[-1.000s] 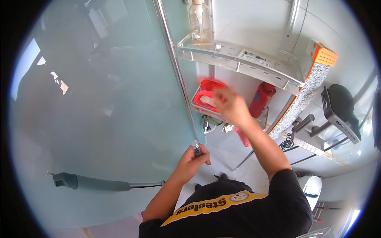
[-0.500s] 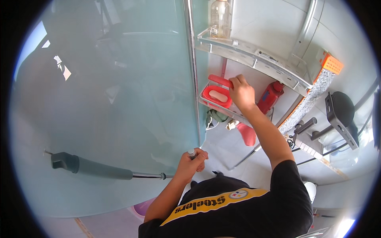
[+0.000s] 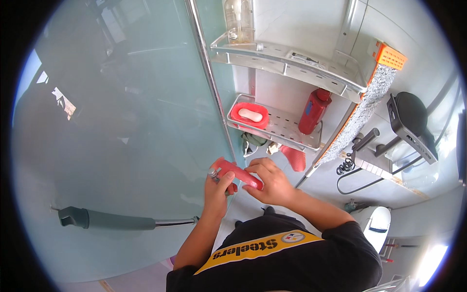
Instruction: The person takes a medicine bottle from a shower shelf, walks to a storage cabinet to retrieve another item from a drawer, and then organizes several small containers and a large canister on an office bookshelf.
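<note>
Red lid point(image 3: 239, 173), long axis pointing lower right, toward right hand point(image 3: 273, 183)

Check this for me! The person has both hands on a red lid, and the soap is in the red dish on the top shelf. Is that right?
Not quite: the head view shows the red soap dish, with the soap bar in it, on the lower shelf, not the top shelf. The left hand and right hand are indeed on the red lid.
</note>
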A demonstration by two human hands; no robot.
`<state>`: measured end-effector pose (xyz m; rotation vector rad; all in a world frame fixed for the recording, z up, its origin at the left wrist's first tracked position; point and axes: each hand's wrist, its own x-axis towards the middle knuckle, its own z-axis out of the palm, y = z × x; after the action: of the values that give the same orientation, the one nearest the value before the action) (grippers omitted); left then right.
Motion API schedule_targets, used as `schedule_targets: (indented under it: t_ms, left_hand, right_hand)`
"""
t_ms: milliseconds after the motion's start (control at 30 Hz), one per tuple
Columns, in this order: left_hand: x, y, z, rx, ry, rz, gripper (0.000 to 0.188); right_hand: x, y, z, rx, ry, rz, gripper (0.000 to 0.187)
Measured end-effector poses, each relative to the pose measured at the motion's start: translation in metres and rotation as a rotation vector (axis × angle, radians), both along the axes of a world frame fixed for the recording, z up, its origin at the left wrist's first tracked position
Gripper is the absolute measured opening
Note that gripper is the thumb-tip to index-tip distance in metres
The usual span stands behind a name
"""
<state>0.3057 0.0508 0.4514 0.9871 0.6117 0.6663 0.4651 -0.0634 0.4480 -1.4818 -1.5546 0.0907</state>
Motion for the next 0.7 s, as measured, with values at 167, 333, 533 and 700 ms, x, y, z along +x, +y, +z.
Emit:
schedule_targets:
  t_ms: [167,333,533,700]
  left_hand:
    - [0.009,-0.002,-0.001,-0.052,-0.122,-0.062,0.073]
    - [0.012,-0.004,0.006,0.033,-0.025,-0.051,0.082]
    - [0.005,-0.004,0.000,0.133,0.046,-0.081,0.069]
    - [0.002,-0.012,-0.014,0.125,0.043,-0.088,0.052]
  right_hand:
    - [0.018,-0.009,0.005,-0.461,1.007,0.344,0.070]
    - [0.041,-0.003,0.013,-0.444,0.679,0.260,0.067]
    - [0.084,0.037,0.052,-0.198,0.079,-0.156,0.063]
    - [0.127,0.091,0.030,-0.152,-0.283,-0.247,0.066]
